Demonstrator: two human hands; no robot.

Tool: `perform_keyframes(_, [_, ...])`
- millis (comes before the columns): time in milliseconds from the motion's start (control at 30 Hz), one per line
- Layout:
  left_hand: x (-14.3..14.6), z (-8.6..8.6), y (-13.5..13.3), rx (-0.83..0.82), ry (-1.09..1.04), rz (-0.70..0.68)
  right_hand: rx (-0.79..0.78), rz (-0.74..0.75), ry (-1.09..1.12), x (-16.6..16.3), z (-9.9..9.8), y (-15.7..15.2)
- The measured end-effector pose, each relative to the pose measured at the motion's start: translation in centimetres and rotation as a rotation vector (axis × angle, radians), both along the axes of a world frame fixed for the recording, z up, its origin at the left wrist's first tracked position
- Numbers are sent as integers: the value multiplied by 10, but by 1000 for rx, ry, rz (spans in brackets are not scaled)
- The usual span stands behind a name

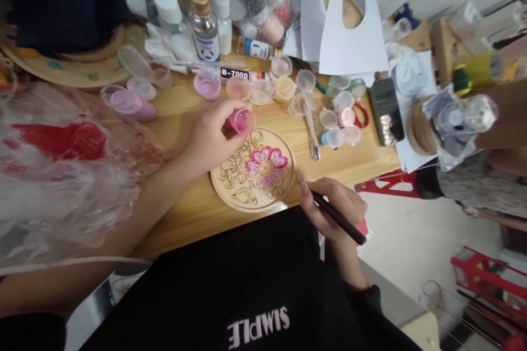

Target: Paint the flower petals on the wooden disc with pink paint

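Observation:
A small clear cup of deep pink paint [244, 122] is gripped by my left hand [214, 134] and tilted above the back edge of a round wooden plaque [230, 197]. Gold raised outlines of flowers and leaves cover the plaque. One flower [267, 166] has pink and lilac petals, darker pink at the tips. My right hand [335, 205] is closed around a dark-handled tool [340, 218] with a thin metal tip, which points at the plaque's right edge. Whether the tip touches the wood, I cannot tell.
Several small paint cups [262, 90] line the back, near a B-7000 glue tube [242, 74] and a corked bottle [205, 24]. A brush [312, 131], red scissors [361, 115] and a phone [387, 111] lie rightward. Crumpled plastic [61, 175] covers the left.

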State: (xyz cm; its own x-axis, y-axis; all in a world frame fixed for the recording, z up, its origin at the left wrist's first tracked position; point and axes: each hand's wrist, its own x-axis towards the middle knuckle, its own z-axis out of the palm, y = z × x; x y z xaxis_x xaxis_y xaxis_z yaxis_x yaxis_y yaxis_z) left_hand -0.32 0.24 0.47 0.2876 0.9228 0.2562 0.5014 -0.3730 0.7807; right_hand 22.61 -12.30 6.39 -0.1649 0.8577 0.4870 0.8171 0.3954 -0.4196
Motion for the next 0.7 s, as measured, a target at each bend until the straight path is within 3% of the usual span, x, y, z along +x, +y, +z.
perform_keyframes(700, [0,-1,0,-11,2,26,14,7,14,2,1,2])
